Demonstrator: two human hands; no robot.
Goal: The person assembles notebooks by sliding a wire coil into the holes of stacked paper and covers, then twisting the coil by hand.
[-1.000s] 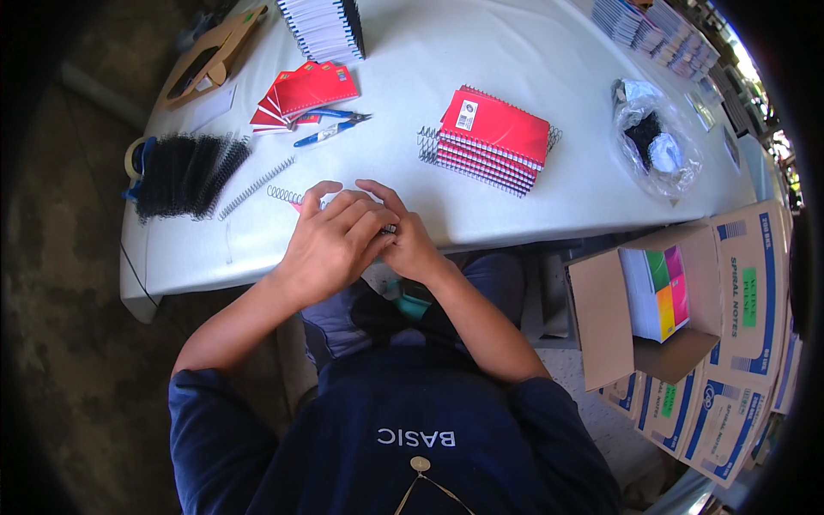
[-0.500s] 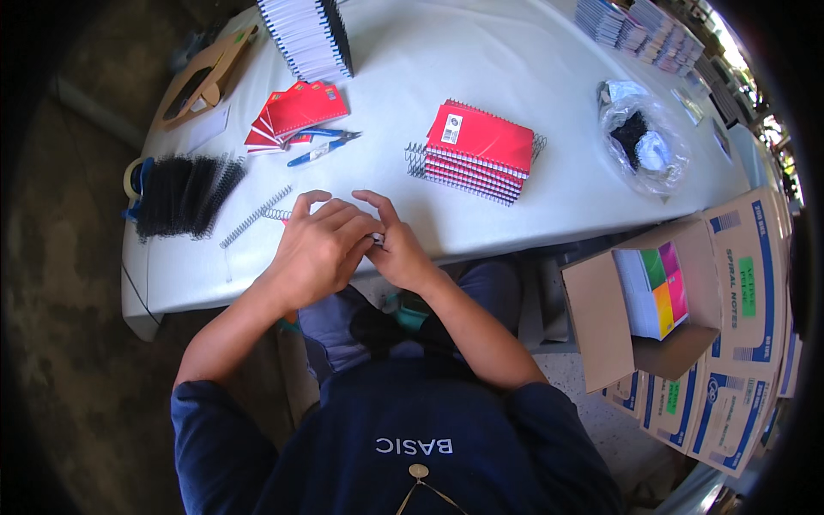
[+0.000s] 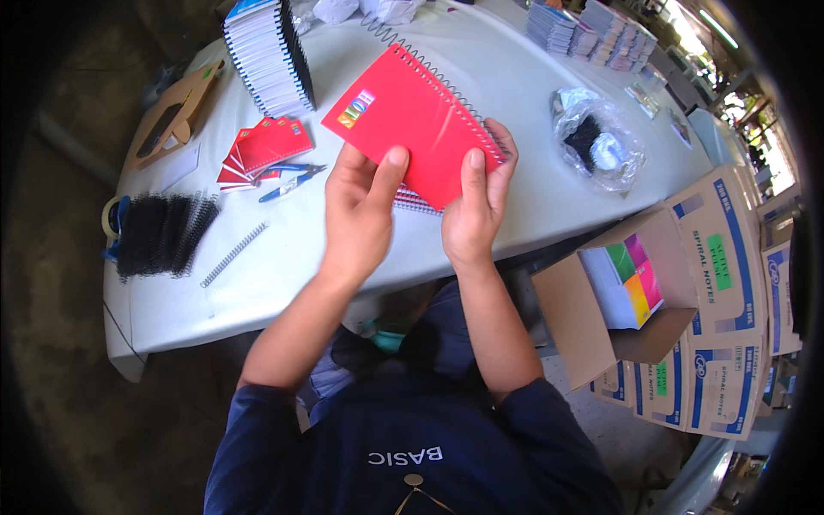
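Both my hands hold up a red notebook [image 3: 412,124], tilted above the table. A metal spiral [image 3: 429,73] runs through the holes along its upper right edge and sticks out past the top corner. My left hand [image 3: 360,202] grips the lower left edge, thumb flat on the cover. Around the lower right end closes my right hand [image 3: 479,189], its thumb on the cover beside the spiral. Behind the held notebook, a stack of spiral notebooks [image 3: 415,201] is mostly hidden.
On the left lie black spirals [image 3: 163,233], one loose spiral [image 3: 233,255], pliers [image 3: 290,184] and fanned red notebooks [image 3: 273,142]. A tall notebook stack [image 3: 268,60] stands behind. At right are a plastic bag [image 3: 601,142] and an open cardboard box [image 3: 571,326] with notebooks inside.
My hands have moved from the near table edge up and forward, apart from each other. The red notebook, mostly hidden under them before, now shows its cover. My view has shifted somewhat.
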